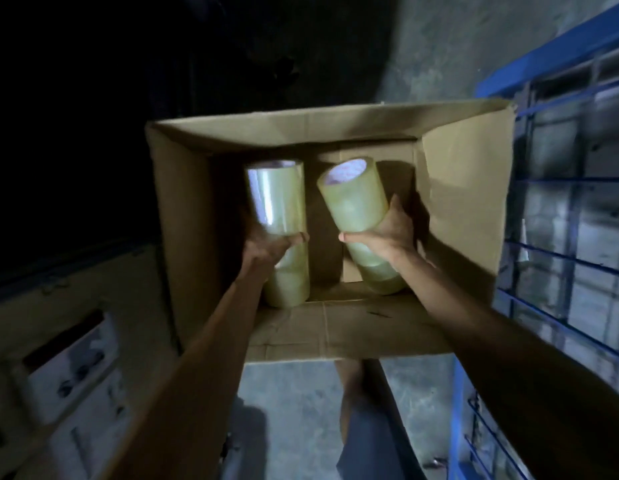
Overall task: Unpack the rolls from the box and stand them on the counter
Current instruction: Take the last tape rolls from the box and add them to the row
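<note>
An open cardboard box (464, 188) stands on the floor below me, its flaps spread. Inside it I hold two long stacks of clear, pale yellow tape rolls. My left hand (266, 245) grips the left roll stack (277, 199) around its middle, nearly upright. My right hand (387, 233) grips the right roll stack (353, 199), which tilts to the left at its top. Both stacks reach from near the box's front wall up above its rim. The box's bottom is dark, and I cannot tell if more rolls lie there.
A blue wire rack (571, 202) stands close on the right of the box. Cardboard cartons (76, 358) with printed labels sit at the left. A person's leg (353, 393) and grey concrete floor (294, 410) show below the box. The far left is in darkness.
</note>
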The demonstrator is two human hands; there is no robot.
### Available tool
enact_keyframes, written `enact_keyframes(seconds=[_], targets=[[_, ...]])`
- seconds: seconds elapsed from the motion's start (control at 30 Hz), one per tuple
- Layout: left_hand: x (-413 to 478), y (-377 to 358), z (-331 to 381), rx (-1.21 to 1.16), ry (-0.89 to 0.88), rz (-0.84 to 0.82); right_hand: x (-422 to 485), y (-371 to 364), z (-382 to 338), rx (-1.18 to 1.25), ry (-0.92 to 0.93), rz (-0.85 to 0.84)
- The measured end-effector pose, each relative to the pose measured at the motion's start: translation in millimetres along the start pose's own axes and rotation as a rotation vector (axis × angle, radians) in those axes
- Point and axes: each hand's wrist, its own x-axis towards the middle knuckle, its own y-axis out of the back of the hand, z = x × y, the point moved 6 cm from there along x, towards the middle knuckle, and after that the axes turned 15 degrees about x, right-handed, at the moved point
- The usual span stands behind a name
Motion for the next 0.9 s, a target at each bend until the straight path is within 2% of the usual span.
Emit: enact_keyframes(seconds=[0.07, 0.23, 0.4, 0.47, 0.6, 0.83, 0.9], targets=[[-32, 20, -3, -0.027, -0.090, 0.084, -32, 6, -7, 0.044, 0.081, 0.007], [-150, 96, 4, -0.108, -0.170, 0.284, -127, 43, -52, 0.194, 0.233, 0.061], [-287, 199, 20, -0.210, -0.287, 0.447, -252, 93, -130, 0.261, 0.362, 0.057], [-336, 242, 19, -0.252, -0.325, 0.523, -300, 102, -163, 0.299, 0.417, 0.018], [-421, 340, -4, -0.367, -0.328, 0.709, -398, 104, -252, 0.391, 0.658, -0.094], [-530, 480, -99, -0.697, -0.295, 1.054, -555, 40, -394, 0.247, 1.080, -0.374], [-542, 504, -129, -0.743, -0.273, 1.113, -580, 17, -414, 0.232, 1.141, -0.410]])
